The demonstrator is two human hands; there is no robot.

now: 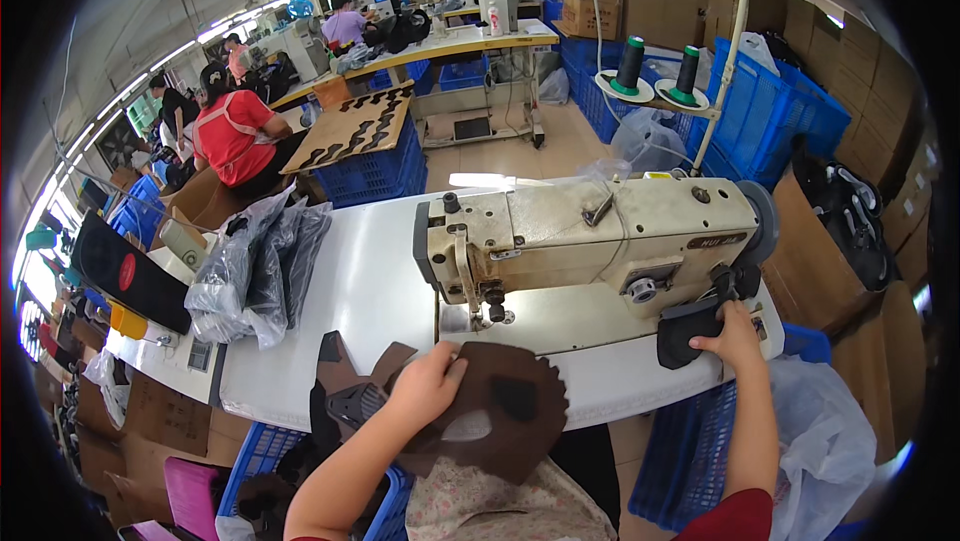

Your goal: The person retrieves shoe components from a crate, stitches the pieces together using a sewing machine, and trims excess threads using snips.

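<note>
My left hand point(428, 383) is closed on a dark brown cut piece point(520, 421) with a scalloped edge and a black patch, held over the table's front edge near my lap. More brown cut pieces point(345, 381) lie beside that hand, one with a grey ribbed part. At the right end of the table, my right hand point(735, 339) pinches a small black padded piece point(685, 334), its thumb on top. Between and beyond my hands stands a cream sewing machine point(570, 231). The machine's needle area is in front of my left hand, with neither piece under it.
Clear plastic bags point(262, 266) of dark pieces lie on the white table point(360, 241). Thread cones point(629, 66) stand behind the machine. Blue crates point(690, 451) sit below the table, beside a plastic bag point(815, 431). A person in red point(235, 131) works at the left.
</note>
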